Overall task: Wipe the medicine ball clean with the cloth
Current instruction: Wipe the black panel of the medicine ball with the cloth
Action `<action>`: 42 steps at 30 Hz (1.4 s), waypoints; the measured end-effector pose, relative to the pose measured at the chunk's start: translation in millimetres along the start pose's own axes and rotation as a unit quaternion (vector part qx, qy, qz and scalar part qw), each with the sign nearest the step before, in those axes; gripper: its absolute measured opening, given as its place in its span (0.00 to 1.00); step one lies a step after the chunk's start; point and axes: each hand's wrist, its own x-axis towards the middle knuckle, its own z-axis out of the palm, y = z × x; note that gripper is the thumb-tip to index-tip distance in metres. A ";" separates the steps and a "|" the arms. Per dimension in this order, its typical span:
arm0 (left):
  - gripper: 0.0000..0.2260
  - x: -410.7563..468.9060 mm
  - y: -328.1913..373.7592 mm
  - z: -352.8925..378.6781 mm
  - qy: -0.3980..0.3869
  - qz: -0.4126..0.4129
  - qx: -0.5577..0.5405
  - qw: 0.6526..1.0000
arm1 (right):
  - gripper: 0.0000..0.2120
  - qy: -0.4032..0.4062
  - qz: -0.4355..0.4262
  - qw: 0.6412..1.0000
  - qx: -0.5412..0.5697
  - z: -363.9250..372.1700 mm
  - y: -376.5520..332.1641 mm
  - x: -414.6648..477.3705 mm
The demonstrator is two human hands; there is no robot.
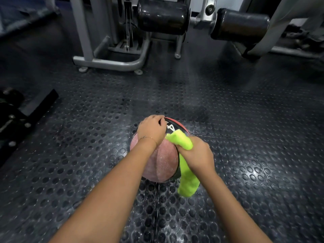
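Right hand (199,156) grips the cloth (182,142), pressed to the ball (161,162) beside it; left hand (151,129) curls over the top, steadying it on the floor (245,155). Hard strokes could roll it away.

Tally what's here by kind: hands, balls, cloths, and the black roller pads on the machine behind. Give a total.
Hands: 2, the left hand holding the medicine ball, the right hand gripping the cloth
Balls: 1
Cloths: 1, lime green
Black roller pads: 2
Total: 6
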 end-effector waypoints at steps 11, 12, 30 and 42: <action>0.17 -1.1 0.0 5.3 0.015 -0.001 0.000 1.000 | 0.08 0.031 -0.006 0.999 -0.017 5.6 -0.5 -2.2; 0.17 -0.1 -0.3 4.7 0.015 0.001 0.000 1.000 | 0.09 0.040 -0.012 0.999 -0.022 5.8 -4.0 7.4; 0.17 -7.0 -16.8 0.5 -0.036 0.059 0.001 0.998 | 0.11 0.034 0.110 0.992 0.042 -7.5 21.9 30.9; 0.19 -7.2 15.2 13.2 -0.009 -0.056 0.088 0.995 | 0.13 0.021 0.101 0.986 0.127 -4.3 26.0 28.8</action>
